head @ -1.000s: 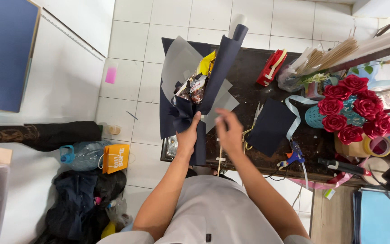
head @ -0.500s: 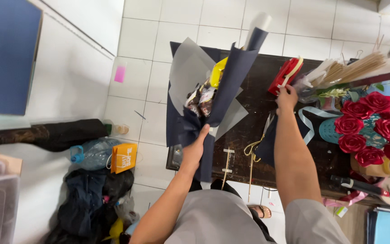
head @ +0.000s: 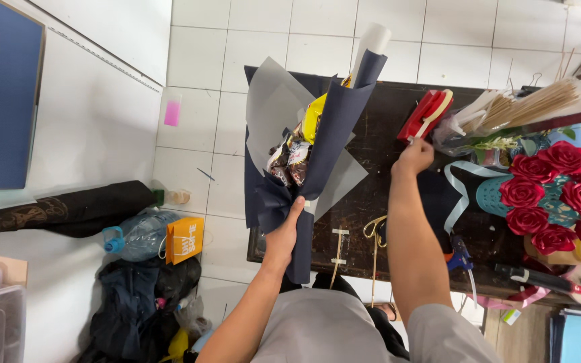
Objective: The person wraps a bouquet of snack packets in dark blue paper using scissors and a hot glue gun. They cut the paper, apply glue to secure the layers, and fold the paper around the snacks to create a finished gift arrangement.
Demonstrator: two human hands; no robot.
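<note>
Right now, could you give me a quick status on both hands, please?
Left hand gripping navy-wrapped bouquet. Right hand at red tape dispenser. Nothing between them.

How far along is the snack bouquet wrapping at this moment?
Done: snack packets already sit inside navy wrapping paper with a grey sheet. In hand: the left hand grips the gathered stem, while the right hand reaches the red tape dispenser. Left: nothing visibly binds the neck; the pale ribbon lies unused on the table.

I see navy and grey wrapping paper around the bouquet, yellow packets inside, red roses on a teal basket, a red tape dispenser, a dark counter, white floor tiles.
</note>
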